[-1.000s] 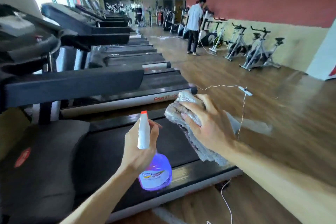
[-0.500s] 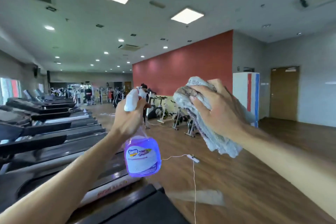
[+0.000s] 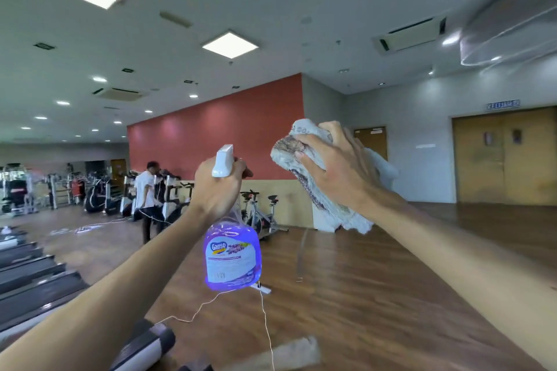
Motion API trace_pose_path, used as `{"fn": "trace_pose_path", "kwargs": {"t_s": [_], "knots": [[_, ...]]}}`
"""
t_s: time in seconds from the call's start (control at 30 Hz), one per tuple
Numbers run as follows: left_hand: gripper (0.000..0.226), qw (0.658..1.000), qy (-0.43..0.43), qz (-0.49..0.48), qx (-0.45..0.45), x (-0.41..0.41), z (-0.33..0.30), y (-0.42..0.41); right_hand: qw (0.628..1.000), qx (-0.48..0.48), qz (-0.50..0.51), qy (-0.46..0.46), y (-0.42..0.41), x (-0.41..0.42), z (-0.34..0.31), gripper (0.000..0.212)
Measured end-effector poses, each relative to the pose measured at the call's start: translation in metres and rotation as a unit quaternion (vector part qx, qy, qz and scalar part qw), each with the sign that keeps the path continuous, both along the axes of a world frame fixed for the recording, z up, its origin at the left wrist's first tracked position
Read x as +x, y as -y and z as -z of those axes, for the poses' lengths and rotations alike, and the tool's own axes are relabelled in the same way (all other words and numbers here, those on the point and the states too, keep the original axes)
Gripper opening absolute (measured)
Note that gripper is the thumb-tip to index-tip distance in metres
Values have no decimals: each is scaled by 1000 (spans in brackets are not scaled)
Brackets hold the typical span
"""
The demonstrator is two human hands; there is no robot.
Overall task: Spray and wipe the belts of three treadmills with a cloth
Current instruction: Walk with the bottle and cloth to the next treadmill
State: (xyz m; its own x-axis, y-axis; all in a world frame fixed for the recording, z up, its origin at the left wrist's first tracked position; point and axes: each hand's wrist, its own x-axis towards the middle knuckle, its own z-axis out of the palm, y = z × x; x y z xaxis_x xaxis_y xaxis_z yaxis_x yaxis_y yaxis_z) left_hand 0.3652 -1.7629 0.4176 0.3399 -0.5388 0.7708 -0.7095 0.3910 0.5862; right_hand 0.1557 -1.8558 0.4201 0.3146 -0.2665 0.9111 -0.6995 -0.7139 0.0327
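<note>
My left hand [image 3: 215, 187] grips the white trigger head of a purple spray bottle [image 3: 231, 257], which hangs upright at chest height in the middle of the view. My right hand [image 3: 337, 166] grips a crumpled grey-white cloth [image 3: 304, 178], raised just to the right of the bottle. Both are held in the air over the wooden floor. A row of treadmill belts [image 3: 27, 280] shows only at the lower left edge. The rear end of the nearest treadmill [image 3: 147, 343] lies under my left forearm.
A white cable [image 3: 265, 322] trails across the wooden floor [image 3: 361, 295] below the bottle. A person [image 3: 144, 193] stands by exercise bikes [image 3: 262, 214] along the red wall. Wooden doors [image 3: 506, 156] are at the far right.
The view has swung up from the treadmill belt to the room and further right. Both hands stay raised, still holding the bottle and the cloth.
</note>
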Motion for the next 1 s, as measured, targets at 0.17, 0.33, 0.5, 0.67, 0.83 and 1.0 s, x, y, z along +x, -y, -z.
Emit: {"fn": "trace_pose_path", "kwargs": {"t_s": [0.17,0.33,0.5,0.67,0.83,1.0], "knots": [[29,999,25,18,16,30,15,53,999,-9,29,27,33,13,11,41],[28,999,-9,47,16,38,29,100,999,-23,43,16,64,25,29,39],[29,997,-10,74,20,36,54,151,998,-13,62,-20,104,32,61,44],[28,995,-9,98,28,24,87,220,993,25,99,-51,166,15,95,45],[30,993,-13,112,27,9,99,308,992,31,112,-56,262,-6,107,42],[28,992,-40,114,27,-6,91,420,994,10,97,-45,389,-34,87,40]]}}
